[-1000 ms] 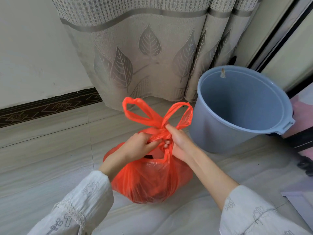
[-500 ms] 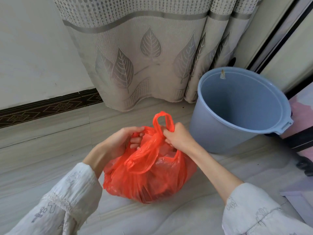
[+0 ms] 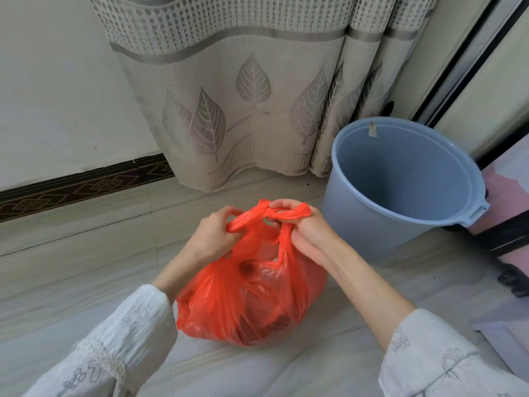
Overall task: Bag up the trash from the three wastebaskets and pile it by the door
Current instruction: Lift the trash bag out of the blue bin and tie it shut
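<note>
Dark patterned skirting point(image 3: 86, 190) runs along the foot of the pale wall at the far left, above grey, faintly streaked floor tiles point(image 3: 71, 253). A beige curtain point(image 3: 243, 96) woven with leaf shapes and dotted bands hangs to the floor behind the work. In front of it the left hand point(image 3: 211, 239), in a white embroidered sleeve point(image 3: 114, 345), clenches one twisted handle of the thin, glossy orange trash bag point(image 3: 252, 296). The bag sits bulging on the tiles between both forearms, dark contents showing dimly through the plastic. The right hand point(image 3: 309, 230) pinches the other handle, its fingers curled round the knotted strand at the bag's top. Just beside the bag to the right stands a round, smooth blue plastic wastebasket point(image 3: 366, 233), its inside bare apart from a small scrap stuck near the far rim. Something pink and black borders the right edge, too cropped to identify.
</note>
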`<state>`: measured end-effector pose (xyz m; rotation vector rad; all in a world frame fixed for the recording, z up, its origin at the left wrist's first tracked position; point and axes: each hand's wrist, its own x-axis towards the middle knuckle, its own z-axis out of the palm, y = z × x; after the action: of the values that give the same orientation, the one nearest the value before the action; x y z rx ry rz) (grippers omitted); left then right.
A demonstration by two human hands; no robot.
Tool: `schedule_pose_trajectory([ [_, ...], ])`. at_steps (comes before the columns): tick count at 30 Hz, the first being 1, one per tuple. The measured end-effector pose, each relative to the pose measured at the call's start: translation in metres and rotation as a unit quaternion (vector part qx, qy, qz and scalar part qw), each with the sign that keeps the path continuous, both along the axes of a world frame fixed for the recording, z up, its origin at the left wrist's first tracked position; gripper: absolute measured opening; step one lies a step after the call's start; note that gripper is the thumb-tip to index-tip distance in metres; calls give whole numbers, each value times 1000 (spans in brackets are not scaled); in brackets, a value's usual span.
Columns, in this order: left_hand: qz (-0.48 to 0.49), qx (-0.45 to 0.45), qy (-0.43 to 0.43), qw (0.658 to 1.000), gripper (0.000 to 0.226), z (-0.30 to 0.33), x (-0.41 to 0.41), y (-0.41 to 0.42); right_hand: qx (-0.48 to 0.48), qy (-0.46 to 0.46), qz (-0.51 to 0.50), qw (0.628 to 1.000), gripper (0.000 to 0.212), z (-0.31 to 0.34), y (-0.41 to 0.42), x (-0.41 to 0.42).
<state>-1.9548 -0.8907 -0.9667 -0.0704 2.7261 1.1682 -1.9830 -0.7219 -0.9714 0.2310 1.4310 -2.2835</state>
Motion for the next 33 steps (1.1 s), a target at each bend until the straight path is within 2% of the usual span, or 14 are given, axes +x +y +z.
schedule_pose_trajectory([
  [2,18,34,24,999,33,-1,0,-4,-7,9,16,1000,30,1,2,1],
  [4,10,208,-15,978,52,2,3,-3,-3,30,32,999,26,2,4,3],
  [7,90,563,-85,817,67,7,3,-3,14,61,39,997,24,6,7,4],
  [9,115,674,-74,726,54,4,-1,-9,13,73,35,997,29,8,7,6],
  [10,98,692,-80,711,50,3,-3,-12,10,72,30,997,29,8,6,8],
  [13,61,682,-142,715,58,0,0,-6,14,73,16,997,25,9,4,12],
  [15,72,642,-168,745,38,1,2,4,28,85,24,996,25,9,3,16],
  [19,90,565,-111,812,25,6,-5,13,75,112,55,989,25,11,2,21],
  [21,101,555,-94,820,32,10,-11,12,57,108,45,991,24,12,4,22],
  [24,132,638,-87,753,38,17,-14,10,-28,45,19,998,25,13,7,20],
  [27,168,721,-67,670,22,19,-12,4,-161,-31,-67,984,8,15,11,14],
  [28,175,721,-67,667,20,19,-11,2,-182,-35,-102,977,6,16,13,13],
  [31,209,701,-67,678,20,12,-9,-15,-210,-57,-107,970,56,12,24,14],
  [33,247,661,-65,705,18,4,-10,-35,-154,-73,-74,983,65,3,30,18],
])
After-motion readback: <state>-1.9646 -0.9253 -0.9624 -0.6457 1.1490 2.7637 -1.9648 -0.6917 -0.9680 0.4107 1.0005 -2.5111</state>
